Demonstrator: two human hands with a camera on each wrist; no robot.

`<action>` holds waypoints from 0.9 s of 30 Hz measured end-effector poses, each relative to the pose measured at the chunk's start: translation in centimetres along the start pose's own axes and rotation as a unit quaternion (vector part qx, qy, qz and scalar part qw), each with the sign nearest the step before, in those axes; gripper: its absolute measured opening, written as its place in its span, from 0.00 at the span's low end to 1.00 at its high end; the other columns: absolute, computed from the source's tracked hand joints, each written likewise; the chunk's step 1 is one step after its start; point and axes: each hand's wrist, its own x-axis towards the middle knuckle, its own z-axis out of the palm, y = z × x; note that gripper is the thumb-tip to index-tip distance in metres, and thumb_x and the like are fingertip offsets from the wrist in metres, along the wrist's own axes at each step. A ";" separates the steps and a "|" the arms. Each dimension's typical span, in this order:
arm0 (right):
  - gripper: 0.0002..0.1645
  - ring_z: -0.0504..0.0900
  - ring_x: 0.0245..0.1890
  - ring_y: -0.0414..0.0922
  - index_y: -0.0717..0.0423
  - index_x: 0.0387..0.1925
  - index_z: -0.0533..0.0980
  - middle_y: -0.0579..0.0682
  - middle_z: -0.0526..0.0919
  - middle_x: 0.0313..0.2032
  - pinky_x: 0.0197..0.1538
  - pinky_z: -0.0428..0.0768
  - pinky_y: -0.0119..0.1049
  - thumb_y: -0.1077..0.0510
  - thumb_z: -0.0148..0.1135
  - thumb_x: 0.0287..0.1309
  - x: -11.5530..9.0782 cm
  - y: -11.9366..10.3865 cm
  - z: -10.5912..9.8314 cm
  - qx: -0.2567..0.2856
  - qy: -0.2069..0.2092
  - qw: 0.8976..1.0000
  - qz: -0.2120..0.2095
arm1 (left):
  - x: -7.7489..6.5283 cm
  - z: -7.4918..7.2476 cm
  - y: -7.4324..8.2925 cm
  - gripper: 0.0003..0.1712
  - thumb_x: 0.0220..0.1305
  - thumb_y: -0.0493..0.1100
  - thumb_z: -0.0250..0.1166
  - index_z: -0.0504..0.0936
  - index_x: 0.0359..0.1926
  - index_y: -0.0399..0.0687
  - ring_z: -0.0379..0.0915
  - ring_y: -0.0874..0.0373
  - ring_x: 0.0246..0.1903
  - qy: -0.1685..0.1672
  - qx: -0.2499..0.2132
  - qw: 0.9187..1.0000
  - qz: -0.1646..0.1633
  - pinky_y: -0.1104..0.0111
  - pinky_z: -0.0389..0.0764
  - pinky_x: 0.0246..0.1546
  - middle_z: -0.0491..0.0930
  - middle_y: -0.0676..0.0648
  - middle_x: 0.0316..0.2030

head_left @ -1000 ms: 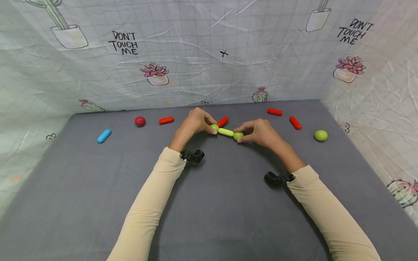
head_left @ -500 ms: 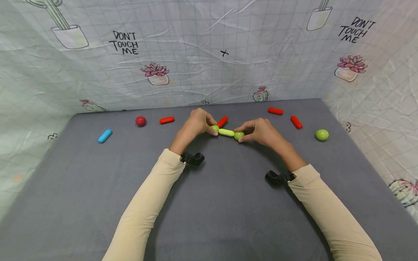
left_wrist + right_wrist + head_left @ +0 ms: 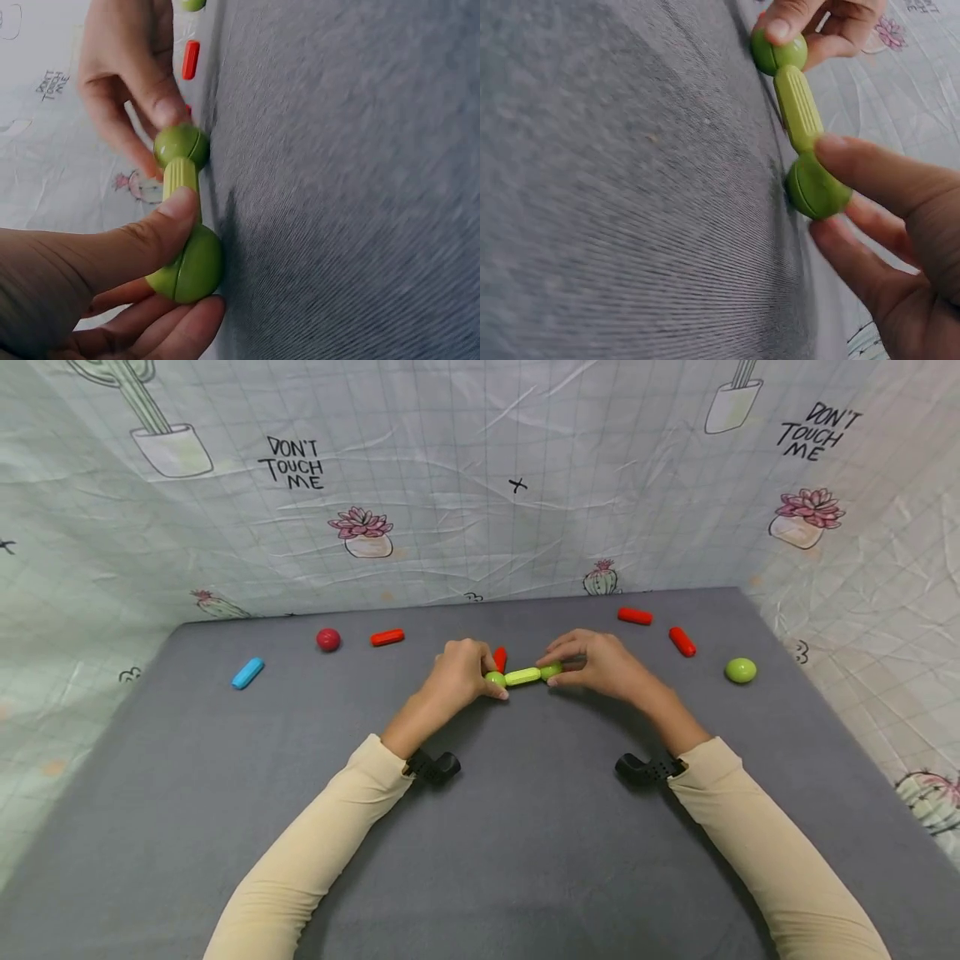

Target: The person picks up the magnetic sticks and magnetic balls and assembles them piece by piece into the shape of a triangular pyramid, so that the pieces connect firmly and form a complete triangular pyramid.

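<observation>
A ridged yellow-green rod point(image 3: 522, 677) lies between two green balls and meets both, forming a dumbbell shape. My left hand point(image 3: 461, 672) pinches the left green ball point(image 3: 196, 268); its thumb reaches onto the rod's end in the left wrist view. Around the right green ball point(image 3: 817, 187), my right hand point(image 3: 600, 664) has thumb and fingers in a pinch. A red rod point(image 3: 500, 657) sits just behind the left ball, its near end at the ball; whether they are joined I cannot tell.
On the grey table point(image 3: 510, 843), a blue rod point(image 3: 247, 673), a red ball point(image 3: 327, 639) and a red rod point(image 3: 387, 637) lie left. To the right are two red rods point(image 3: 635, 616) and a green ball point(image 3: 741, 671). A printed cloth point(image 3: 450, 460) hangs behind.
My left hand has drawn its ball toward me, swinging the yellow-green rod's left end nearer. The red rod behind it has shifted and turned too. My right hand stays nearly in place.
</observation>
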 end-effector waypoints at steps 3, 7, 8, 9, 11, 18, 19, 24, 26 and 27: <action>0.20 0.85 0.48 0.51 0.53 0.51 0.87 0.54 0.87 0.49 0.48 0.83 0.49 0.59 0.77 0.55 0.0 -0.2 0.3 0.001 0.026 0.999 0.029 | -0.3 0.3 0.2 0.23 0.41 0.48 0.87 0.81 0.30 0.44 0.74 0.56 0.29 0.002 0.017 1.000 0.003 0.57 0.80 0.38 0.81 0.50 0.29; 0.21 0.87 0.47 0.51 0.54 0.53 0.85 0.54 0.89 0.47 0.50 0.82 0.50 0.57 0.76 0.57 0.4 -0.4 0.6 0.001 0.020 0.998 0.063 | -0.6 0.7 0.3 0.24 0.42 0.50 0.86 0.80 0.31 0.45 0.75 0.55 0.29 0.003 0.028 1.000 0.002 0.56 0.81 0.38 0.80 0.50 0.28; 0.21 0.87 0.47 0.51 0.54 0.54 0.85 0.54 0.89 0.47 0.50 0.82 0.49 0.56 0.76 0.57 0.5 -0.3 0.7 -0.001 0.016 0.998 0.066 | -0.6 0.7 0.4 0.24 0.42 0.50 0.86 0.80 0.31 0.45 0.76 0.55 0.29 0.004 0.029 1.000 0.003 0.55 0.81 0.38 0.80 0.50 0.28; 0.22 0.86 0.48 0.51 0.54 0.54 0.85 0.54 0.89 0.47 0.51 0.82 0.49 0.55 0.76 0.58 0.7 -0.3 0.7 -0.003 0.014 0.998 0.068 | -0.7 0.8 0.4 0.25 0.42 0.51 0.86 0.80 0.31 0.45 0.76 0.54 0.29 0.005 0.029 1.000 0.003 0.55 0.81 0.38 0.80 0.50 0.28; 0.22 0.86 0.49 0.51 0.54 0.54 0.85 0.53 0.89 0.48 0.51 0.82 0.49 0.55 0.76 0.58 1.0 -0.2 0.9 -0.006 0.014 0.998 0.065 | -0.8 0.9 0.5 0.25 0.42 0.51 0.86 0.79 0.31 0.44 0.76 0.54 0.30 0.009 0.029 1.000 0.004 0.54 0.81 0.38 0.80 0.49 0.28; 0.23 0.86 0.51 0.50 0.50 0.55 0.85 0.51 0.88 0.50 0.48 0.83 0.46 0.54 0.76 0.58 1.9 0.2 1.2 0.007 0.010 0.998 0.065 | -1.4 1.1 0.6 0.25 0.47 0.53 0.83 0.78 0.33 0.43 0.73 0.54 0.30 0.003 0.032 0.999 0.009 0.57 0.79 0.37 0.76 0.48 0.29; 0.23 0.86 0.50 0.49 0.49 0.55 0.85 0.50 0.88 0.50 0.47 0.83 0.45 0.54 0.76 0.57 2.1 0.2 1.3 0.013 0.007 0.998 0.065 | -1.6 0.9 0.6 0.24 0.50 0.52 0.82 0.79 0.33 0.43 0.73 0.55 0.30 -0.004 0.028 1.000 0.011 0.58 0.78 0.36 0.77 0.48 0.30; 0.24 0.86 0.51 0.47 0.49 0.56 0.85 0.50 0.88 0.51 0.48 0.83 0.43 0.54 0.76 0.57 2.8 0.4 1.6 0.043 -0.007 0.997 0.056 | -2.4 -1.5 0.3 0.13 0.62 0.48 0.75 0.86 0.37 0.43 0.78 0.56 0.33 -0.033 0.010 0.999 0.011 0.62 0.79 0.35 0.84 0.49 0.33; 0.24 0.86 0.51 0.47 0.49 0.56 0.85 0.50 0.88 0.51 0.50 0.83 0.44 0.54 0.76 0.57 3.0 0.5 1.7 0.047 -0.011 0.997 0.056 | -2.4 -2.9 -0.3 0.10 0.65 0.45 0.73 0.87 0.40 0.43 0.80 0.54 0.36 -0.028 0.006 1.000 0.006 0.61 0.80 0.39 0.86 0.47 0.36; 0.24 0.86 0.52 0.47 0.49 0.56 0.85 0.50 0.88 0.51 0.50 0.83 0.44 0.54 0.76 0.57 3.1 0.5 1.6 0.048 -0.014 0.997 0.057 | -2.3 -3.5 -0.8 0.09 0.66 0.44 0.72 0.87 0.42 0.42 0.81 0.53 0.38 -0.020 0.008 1.000 0.002 0.60 0.81 0.41 0.87 0.46 0.38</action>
